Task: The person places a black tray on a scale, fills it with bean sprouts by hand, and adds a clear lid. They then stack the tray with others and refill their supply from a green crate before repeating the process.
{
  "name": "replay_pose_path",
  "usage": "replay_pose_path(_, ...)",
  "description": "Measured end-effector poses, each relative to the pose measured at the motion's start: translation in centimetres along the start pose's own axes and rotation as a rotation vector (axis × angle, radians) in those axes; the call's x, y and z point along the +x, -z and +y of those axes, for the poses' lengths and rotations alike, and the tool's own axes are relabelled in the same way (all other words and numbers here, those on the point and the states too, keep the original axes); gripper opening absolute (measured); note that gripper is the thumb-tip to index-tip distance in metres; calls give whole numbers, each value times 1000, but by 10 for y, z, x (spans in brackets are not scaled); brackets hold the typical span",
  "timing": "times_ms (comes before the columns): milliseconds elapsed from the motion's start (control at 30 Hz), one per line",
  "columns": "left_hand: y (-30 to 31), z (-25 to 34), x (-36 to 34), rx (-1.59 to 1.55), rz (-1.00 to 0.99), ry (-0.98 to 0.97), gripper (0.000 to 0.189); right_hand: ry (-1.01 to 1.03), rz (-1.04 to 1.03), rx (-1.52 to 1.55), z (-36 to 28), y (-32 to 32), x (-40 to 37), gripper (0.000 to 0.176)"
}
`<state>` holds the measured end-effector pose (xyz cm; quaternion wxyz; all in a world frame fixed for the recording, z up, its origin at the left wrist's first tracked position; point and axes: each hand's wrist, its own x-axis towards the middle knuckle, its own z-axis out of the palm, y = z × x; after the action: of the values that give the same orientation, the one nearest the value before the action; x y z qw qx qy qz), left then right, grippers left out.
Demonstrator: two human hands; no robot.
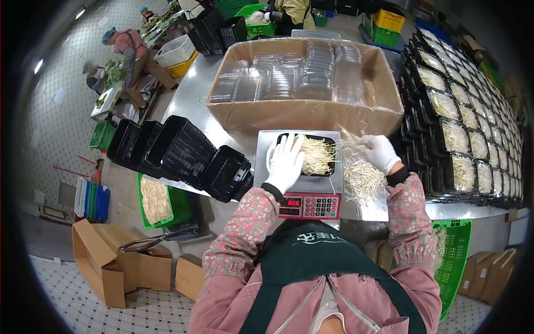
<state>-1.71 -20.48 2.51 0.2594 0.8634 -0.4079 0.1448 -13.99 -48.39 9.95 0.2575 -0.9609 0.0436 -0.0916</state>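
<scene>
A black tray point(332, 167) of pale bean sprouts point(316, 157) rests on the platform of a weighing scale point(311, 206) with a red-edged panel and lit digits. My left hand point(286, 162), in a white glove, lies over the tray's left side with its fingers stretched out against the sprouts. To the right of the scale is a loose pile of bean sprouts point(361, 179) on the metal table. My right hand point(378, 152), gloved in white too, is above the pile's upper edge. Its fingers are closed on a few sprouts whose thin ends stick out.
Behind the scale stands a cardboard box point(306, 118) of clear plastic lids point(283, 75). Stacked black trays point(181, 147) lean at left. Many filled trays point(456, 136) are piled at right. Green crates point(186, 209) flank the table below; other people work at back left.
</scene>
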Motion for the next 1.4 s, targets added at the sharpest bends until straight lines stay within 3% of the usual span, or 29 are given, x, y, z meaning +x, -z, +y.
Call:
replay_pose_path(100, 17, -14, 1, -497, 64, 169, 42, -128, 38, 230, 24, 15, -22, 19)
replay_pose_path(233, 57, -44, 0, -779, 169, 347, 41, -315, 109, 527, 60, -1, -52, 18)
replay_pose_path(400, 84, -67, -4, -623, 133, 440, 43, -374, 70, 486, 113, -40, -79, 16)
replay_pose_path(500, 52, -65, 2, -547, 49, 347, 57, -406, 56, 552, 109, -40, -64, 19)
replay_pose_path(567, 42, -26, 18, -442, -80, 368, 67, -228, 136, 429, 92, -43, -47, 22)
replay_pose_path(667, -2, -7, 19, -61, -79, 126, 69, -187, 29, 436, 52, -37, -26, 21)
replay_pose_path(700, -8, -5, 15, 56, -57, 71, 56, -135, 29, 442, 53, -43, -23, 21)
replay_pose_path(733, -12, -5, 14, 2, -27, 83, 46, -43, 65, 402, 55, -48, -21, 20)
replay_pose_path(833, -21, -12, 10, -48, 146, 71, 26, -173, 41, 453, 57, -48, -26, 21)
replay_pose_path(900, -25, -19, 5, -101, 166, 66, 35, -183, 131, 475, 67, -52, -33, 22)
replay_pose_path(967, -18, -15, 7, -235, 158, 157, 45, -354, 116, 598, 75, -55, -40, 22)
replay_pose_path(1000, -13, -11, 7, -301, 151, 205, 50, -302, 145, 477, 76, -58, -42, 20)
replay_pose_path(1033, -8, -8, 8, -340, 148, 224, 53, -406, -95, 213, 82, -52, -41, 36)
replay_pose_path(1100, 0, -1, 9, -420, 141, 263, 60, -351, -326, -345, 73, -45, -47, 60)
replay_pose_path(1133, -3, -5, 6, -445, 142, 246, 65, -347, -487, -387, 78, -46, -45, 79)
replay_pose_path(1233, -7, -3, 2, -484, 190, 312, 68, -164, -103, -193, 39, -42, -30, 81)
replay_pose_path(1300, -2, -1, 1, -377, 160, 227, 60, -42, -27, 117, -10, -28, -13, 79)
replay_pose_path(1367, 2, 5, 2, -266, 124, 211, 53, 101, -76, 36, -45, -35, 1, 84)
replay_pose_path(1400, -2, 3, 1, -141, 101, 141, 50, 50, -212, -69, -56, -47, 10, 88)
